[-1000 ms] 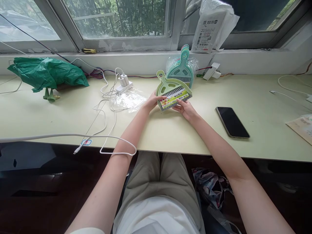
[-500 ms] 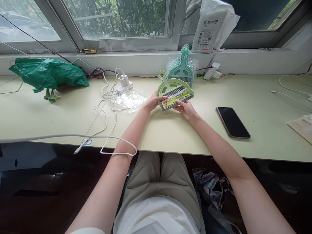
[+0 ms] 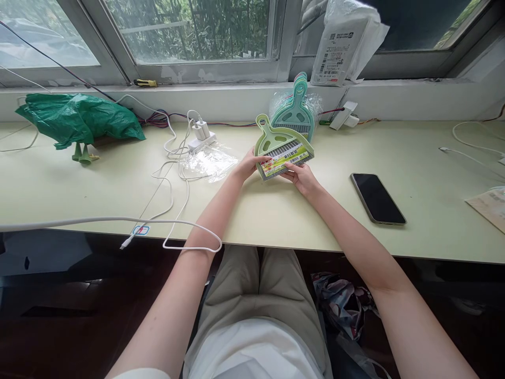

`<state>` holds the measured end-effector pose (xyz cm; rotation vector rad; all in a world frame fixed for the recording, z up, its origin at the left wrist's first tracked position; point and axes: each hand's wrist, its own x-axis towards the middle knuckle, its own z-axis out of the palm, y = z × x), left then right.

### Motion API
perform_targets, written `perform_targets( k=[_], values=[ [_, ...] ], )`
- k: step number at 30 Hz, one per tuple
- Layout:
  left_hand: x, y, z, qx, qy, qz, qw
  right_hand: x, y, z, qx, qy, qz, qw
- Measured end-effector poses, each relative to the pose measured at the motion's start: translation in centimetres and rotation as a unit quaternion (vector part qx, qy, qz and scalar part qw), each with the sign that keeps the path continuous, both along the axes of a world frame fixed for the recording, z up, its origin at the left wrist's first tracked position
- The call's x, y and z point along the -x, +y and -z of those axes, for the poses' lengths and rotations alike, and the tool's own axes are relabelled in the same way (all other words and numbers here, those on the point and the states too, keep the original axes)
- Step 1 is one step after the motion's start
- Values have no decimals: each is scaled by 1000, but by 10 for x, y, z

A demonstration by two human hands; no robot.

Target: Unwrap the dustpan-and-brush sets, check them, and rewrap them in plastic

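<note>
A light green dustpan [image 3: 276, 136] with a small brush set in it is held tilted above the table, between both hands. Across its bristles lies a printed yellow and green label [image 3: 287, 159]. My left hand [image 3: 250, 163] grips the dustpan's left edge, thumb on the label. At the lower right edge, my right hand [image 3: 300, 176] pinches it with the thumb on top and the fingers underneath. Just behind stands a stack of turquoise dustpans [image 3: 295, 108] in clear plastic wrap, partly hidden by the held one.
A black phone [image 3: 377, 198] lies to the right on the table [image 3: 434, 221]. On the left are white cables [image 3: 172, 195], a clear plastic wrapper [image 3: 211, 162], a power strip [image 3: 201, 141] and a green plastic bag [image 3: 81, 118]. One white cable loops over my left forearm.
</note>
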<state>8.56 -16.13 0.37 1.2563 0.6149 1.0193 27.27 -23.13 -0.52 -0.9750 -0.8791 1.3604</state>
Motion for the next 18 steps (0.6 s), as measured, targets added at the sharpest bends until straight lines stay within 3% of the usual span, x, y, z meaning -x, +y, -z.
perform_targets(
  k=[18],
  values=[
    [1,3,3,4,-2,5,1000,-1,0,2,2,-10,-1,1000]
  ],
)
